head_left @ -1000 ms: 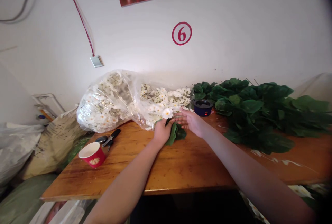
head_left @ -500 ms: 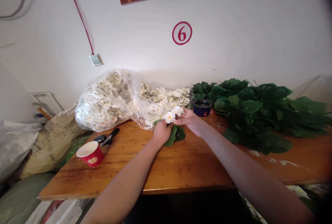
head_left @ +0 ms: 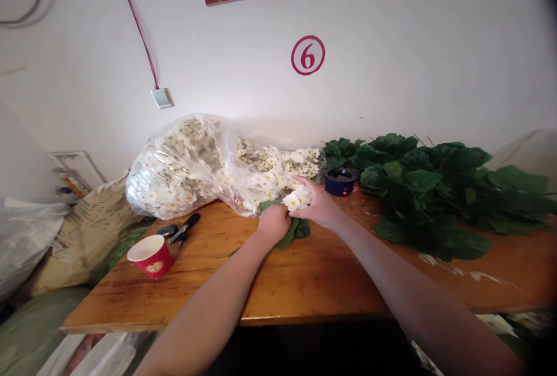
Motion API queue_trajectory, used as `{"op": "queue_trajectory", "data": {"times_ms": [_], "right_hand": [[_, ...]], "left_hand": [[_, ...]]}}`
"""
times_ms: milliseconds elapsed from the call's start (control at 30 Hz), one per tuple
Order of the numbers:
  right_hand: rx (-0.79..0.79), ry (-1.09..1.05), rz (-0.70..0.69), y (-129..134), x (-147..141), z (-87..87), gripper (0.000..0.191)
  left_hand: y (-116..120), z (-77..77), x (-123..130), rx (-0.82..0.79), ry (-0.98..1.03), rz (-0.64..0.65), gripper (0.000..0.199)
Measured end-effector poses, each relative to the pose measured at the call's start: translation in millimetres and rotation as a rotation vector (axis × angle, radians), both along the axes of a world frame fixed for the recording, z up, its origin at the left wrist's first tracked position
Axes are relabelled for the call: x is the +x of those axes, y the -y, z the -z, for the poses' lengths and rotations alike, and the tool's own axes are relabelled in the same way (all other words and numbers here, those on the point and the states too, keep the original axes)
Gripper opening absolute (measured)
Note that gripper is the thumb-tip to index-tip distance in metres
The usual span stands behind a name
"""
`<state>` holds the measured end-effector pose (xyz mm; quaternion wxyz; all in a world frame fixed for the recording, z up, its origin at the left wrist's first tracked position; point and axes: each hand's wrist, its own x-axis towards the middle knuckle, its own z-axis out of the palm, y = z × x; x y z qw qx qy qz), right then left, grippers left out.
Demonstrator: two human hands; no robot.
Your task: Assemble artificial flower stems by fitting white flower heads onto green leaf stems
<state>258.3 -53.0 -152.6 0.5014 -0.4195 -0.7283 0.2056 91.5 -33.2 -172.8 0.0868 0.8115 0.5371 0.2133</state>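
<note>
Clutching leafy spray mid-table, L hand is fisted; R hand half open, curved round white flowers, contact can't tell. Room betw. hands & front edge; bag + blue pot behind. Wood table, white wall. Flowers face cam approx.; stem axis hidden.

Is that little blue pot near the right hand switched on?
On, it seems: a small red light glows on the front of the blue pot. Whether it is hot, I cannot tell.

white flowers with orange-yellow centres, dark green leaves
</note>
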Motion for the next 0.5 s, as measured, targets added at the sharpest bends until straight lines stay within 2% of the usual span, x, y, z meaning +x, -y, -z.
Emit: {"op": "queue_trajectory", "data": {"times_ms": [133,300,500], "right_hand": [[0.013,0.115,0.002,5.7,3.5,-10.9,0.06],[-0.011,0.167,-0.018,5.4,5.5,-15.9,0.026],[-0.08,0.122,-0.023,-4.7,10.5,-7.3,0.014]], "left_hand": [[-0.3,1.5,-0.2,0.062,-0.179,0.04,0.028],[-1.6,3.3,-0.8,0.071,-0.169,0.053,0.032],[-2.3,4.9,-0.4,0.037,-0.119,0.046,0.032]]}}
